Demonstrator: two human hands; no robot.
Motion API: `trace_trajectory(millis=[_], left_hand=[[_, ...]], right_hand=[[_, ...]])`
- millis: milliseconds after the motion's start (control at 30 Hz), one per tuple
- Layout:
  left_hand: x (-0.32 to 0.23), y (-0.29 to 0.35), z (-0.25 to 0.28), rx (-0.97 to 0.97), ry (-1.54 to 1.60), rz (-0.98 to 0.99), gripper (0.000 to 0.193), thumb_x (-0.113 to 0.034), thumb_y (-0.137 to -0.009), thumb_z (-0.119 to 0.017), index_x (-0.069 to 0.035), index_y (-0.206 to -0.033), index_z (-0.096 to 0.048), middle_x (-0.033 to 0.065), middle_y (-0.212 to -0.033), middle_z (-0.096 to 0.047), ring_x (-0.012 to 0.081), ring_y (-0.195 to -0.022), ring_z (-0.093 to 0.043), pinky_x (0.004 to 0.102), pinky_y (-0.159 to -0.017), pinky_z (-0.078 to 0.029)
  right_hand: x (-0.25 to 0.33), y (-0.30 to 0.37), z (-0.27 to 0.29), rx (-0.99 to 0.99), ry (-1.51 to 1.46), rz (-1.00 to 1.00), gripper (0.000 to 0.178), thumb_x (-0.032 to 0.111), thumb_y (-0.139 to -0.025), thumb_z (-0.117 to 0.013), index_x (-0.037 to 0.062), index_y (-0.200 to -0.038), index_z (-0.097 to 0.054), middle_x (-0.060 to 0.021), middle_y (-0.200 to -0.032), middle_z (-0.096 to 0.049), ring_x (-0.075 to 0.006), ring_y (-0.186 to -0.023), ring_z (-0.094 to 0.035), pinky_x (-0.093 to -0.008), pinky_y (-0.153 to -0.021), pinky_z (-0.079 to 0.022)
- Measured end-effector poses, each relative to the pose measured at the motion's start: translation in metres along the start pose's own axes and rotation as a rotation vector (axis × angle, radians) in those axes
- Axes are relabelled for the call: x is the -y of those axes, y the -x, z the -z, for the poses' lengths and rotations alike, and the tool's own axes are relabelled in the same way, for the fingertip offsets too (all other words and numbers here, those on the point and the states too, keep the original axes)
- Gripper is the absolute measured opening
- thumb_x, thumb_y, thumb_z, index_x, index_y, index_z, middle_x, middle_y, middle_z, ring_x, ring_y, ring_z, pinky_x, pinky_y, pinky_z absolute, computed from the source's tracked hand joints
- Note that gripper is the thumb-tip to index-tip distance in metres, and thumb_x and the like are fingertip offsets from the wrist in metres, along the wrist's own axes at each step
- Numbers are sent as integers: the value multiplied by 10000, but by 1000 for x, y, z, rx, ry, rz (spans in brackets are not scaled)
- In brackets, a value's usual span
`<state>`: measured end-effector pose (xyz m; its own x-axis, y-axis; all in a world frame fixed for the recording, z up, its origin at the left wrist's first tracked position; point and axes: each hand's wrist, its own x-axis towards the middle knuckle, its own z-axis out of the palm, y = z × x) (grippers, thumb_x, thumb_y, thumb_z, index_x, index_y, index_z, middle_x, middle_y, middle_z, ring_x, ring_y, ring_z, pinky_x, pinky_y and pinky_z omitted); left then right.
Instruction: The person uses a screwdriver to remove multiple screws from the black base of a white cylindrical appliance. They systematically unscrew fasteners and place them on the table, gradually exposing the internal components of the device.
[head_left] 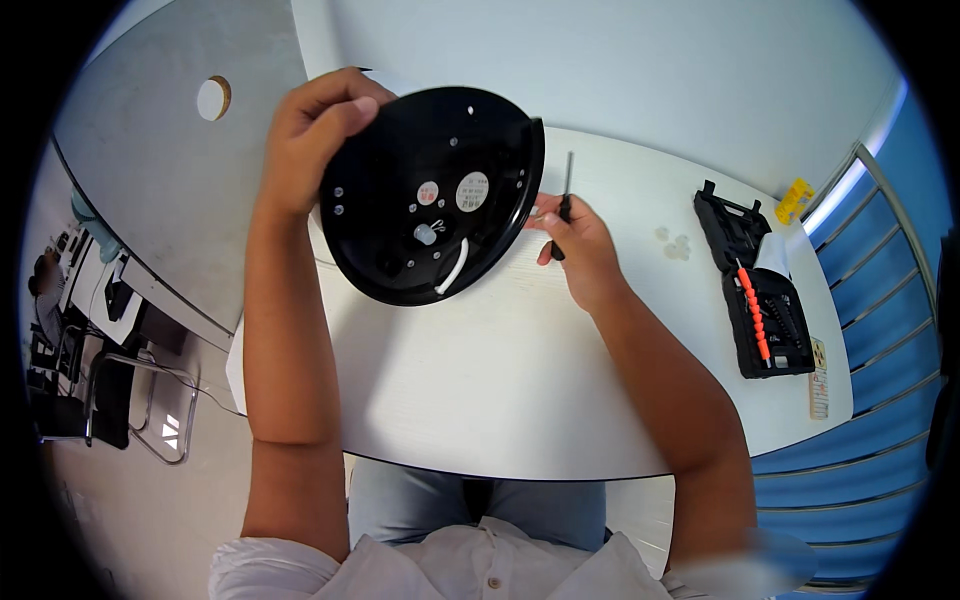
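My left hand (312, 140) grips the upper left rim of a round black housing (385, 150), its thumb laid over the edge. The housing is tilted up above the white table (480, 400), showing several screws, two round white stickers and a small translucent knob-like piece (425, 235). A short white tube or cable (454, 268) lies against its lower part. Right of the rim, my right hand (582, 245) is closed round a screwdriver (563, 215) with a black handle, its shaft pointing up. Its fingertips come close to the rim; whether they touch it is partly hidden.
At the table's right lies an open black tool case (765, 290) with an orange flexible shaft (752, 315). A yellow roll (795, 200) and small translucent discs (675, 245) are near it. A metal railing (890, 290) borders the right; a chair (110, 395) stands left.
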<state>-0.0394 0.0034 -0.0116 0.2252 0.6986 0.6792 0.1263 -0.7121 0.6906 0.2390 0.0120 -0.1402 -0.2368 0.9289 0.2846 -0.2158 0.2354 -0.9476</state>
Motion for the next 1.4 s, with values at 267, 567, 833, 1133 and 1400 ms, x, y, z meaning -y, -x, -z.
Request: trace_trajectory(millis=[267, 567, 833, 1133, 1400], left_hand=[[-5, 0, 0, -138, 117, -68, 516, -402, -1009, -387, 7, -820, -641, 73, -774, -652, 125, -699, -585, 254, -673, -476], [-2, -4, -10, 4, -194, -2, 381, -317, -960, -461, -3, -900, -669, 56, -864, -664, 145, -854, -584, 281, -799, -451], [3, -2, -10, 61, -258, 41, 337, -298, -897, -501, 4, -877, -648, 69, -845, -650, 175, -845, -575, 290, -815, -435], [11, -3, -19, 88, -355, 35, 359, -348, -860, -508, -13, -838, -635, 87, -776, -626, 190, -763, -559, 298, -726, -425], [15, -2, -18, 137, -384, 62, 324, -325, -859, -499, -29, -805, -622, 78, -743, -607, 185, -728, -533, 297, -709, -416]], right_hand=[[20, 5, -7, -106, -47, 118, 171, 142, -936, -522, 35, -1061, -567, -101, -1241, -590, -152, -971, -589, -268, -629, -466], [2, 1, 3, -115, -11, 39, 139, 165, -946, -541, 50, -1021, -567, -73, -1183, -597, -130, -923, -569, -251, -611, -473], [-10, 2, 4, -100, 46, 11, 148, 187, -946, -552, 60, -1021, -560, -79, -1181, -578, -171, -976, -585, -269, -615, -457], [-18, -1, 8, -106, 146, -96, 146, 194, -943, -560, 65, -1014, -557, -56, -1065, -598, -160, -963, -600, -274, -618, -451], [-19, 0, 6, -86, 255, -128, 118, 139, -925, -574, 42, -991, -588, -31, -991, -559, -88, -791, -526, -252, -618, -488]])
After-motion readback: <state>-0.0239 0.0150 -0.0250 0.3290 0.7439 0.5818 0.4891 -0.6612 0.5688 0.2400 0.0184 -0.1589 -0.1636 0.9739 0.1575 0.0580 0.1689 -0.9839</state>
